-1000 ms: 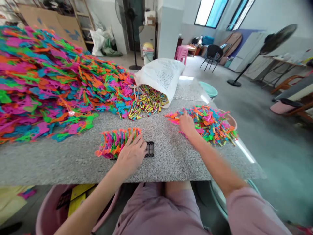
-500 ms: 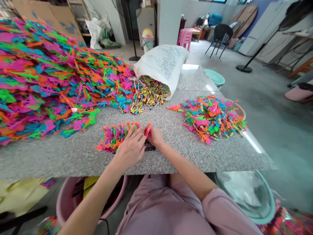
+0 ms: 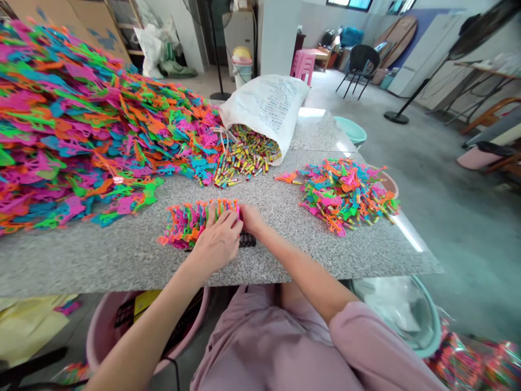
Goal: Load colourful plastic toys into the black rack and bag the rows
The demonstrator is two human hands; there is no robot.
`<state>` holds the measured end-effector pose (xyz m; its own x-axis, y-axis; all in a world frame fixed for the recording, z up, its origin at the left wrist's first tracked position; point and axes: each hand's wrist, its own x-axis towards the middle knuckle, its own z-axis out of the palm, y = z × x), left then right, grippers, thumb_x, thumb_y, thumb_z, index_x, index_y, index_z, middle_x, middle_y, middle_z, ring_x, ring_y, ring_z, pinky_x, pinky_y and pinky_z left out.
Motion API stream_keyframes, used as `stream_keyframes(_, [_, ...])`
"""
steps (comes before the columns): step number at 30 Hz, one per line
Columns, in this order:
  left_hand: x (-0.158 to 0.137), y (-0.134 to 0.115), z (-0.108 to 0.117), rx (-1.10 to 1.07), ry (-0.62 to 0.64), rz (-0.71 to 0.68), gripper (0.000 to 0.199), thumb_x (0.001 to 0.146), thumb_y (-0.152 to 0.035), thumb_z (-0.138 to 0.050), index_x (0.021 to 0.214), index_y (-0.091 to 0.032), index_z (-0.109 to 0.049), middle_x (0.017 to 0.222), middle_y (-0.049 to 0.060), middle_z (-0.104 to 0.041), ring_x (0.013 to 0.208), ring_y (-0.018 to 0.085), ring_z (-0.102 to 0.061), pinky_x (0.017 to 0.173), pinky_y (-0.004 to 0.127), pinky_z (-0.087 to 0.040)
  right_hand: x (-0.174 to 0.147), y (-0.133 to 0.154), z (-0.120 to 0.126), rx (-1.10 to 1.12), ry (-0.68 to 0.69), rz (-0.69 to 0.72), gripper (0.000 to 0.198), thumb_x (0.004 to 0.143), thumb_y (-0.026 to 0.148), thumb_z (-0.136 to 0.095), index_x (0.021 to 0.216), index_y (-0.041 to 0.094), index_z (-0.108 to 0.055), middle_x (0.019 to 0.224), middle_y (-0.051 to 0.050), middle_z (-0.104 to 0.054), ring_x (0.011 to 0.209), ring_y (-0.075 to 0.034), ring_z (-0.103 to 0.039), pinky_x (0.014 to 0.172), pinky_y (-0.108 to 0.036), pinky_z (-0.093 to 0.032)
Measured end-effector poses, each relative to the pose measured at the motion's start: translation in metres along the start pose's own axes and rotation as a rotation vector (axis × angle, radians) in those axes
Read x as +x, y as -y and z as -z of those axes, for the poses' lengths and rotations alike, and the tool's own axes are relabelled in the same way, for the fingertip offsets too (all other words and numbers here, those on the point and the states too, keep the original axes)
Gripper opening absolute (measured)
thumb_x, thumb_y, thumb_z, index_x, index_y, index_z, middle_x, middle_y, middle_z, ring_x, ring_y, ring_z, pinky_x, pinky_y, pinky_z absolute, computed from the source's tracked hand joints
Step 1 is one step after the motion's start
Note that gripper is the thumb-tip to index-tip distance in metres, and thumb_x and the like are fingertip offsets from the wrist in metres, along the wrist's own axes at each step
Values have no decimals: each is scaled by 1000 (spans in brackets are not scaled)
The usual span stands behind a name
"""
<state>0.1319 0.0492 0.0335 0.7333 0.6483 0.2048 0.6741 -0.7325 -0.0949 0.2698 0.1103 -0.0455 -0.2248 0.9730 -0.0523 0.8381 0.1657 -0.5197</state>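
Plastic pieces [image 3: 73,130] in bright colours heap high on the left of the tabletop [image 3: 101,255]. Rightward I have a packed row [image 3: 187,224] of such pieces on a black grid rack [image 3: 248,240]. My left hand [image 3: 217,241] lies over the row, fingers slightly spread; my right hand [image 3: 252,219] meets its right end, fingers partly hidden; I cannot tell whether they pinch anything. Beyond, a white sack [image 3: 271,103] spills small tubes [image 3: 252,149], and farther right lies a loose mixed pile [image 3: 348,193].
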Motion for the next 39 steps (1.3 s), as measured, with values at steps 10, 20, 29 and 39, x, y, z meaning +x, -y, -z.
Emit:
stream_keyframes(10, [-5,2,-2,44,12,48,21,84,-16,-54,97,-13,-69,106,15,-67,111,31,-60,121,65,-16,5,-64,39,60,-393,-171,36,82,-1,-58,115,13,-63,118,-16,-65,106,-18,-58,87,-26,-41])
stream_keyframes(20, [-1,5,-6,33,35,108,23,81,-16,-54,99,-13,-68,114,17,-64,119,33,-55,121,65,-12,29,-127,84,231,-543,-314,36,75,-14,-48,94,16,-50,78,-4,-59,72,-12,-57,70,-26,-37])
stream_keyframes(29, [7,15,-2,-149,95,149,23,84,-20,-49,96,-14,-68,107,12,-61,114,29,-56,121,62,-15,-56,-21,-30,808,-227,-118,55,70,19,-68,120,19,-45,80,3,-67,63,-16,-64,59,-26,-53])
stream_keyframes(39, [7,21,-2,-163,143,134,29,83,-19,-47,100,-13,-70,107,13,-60,114,30,-56,120,65,-9,-55,11,-25,207,-183,-168,83,79,26,-62,151,8,-26,87,-9,-73,77,-24,-69,72,-31,-50])
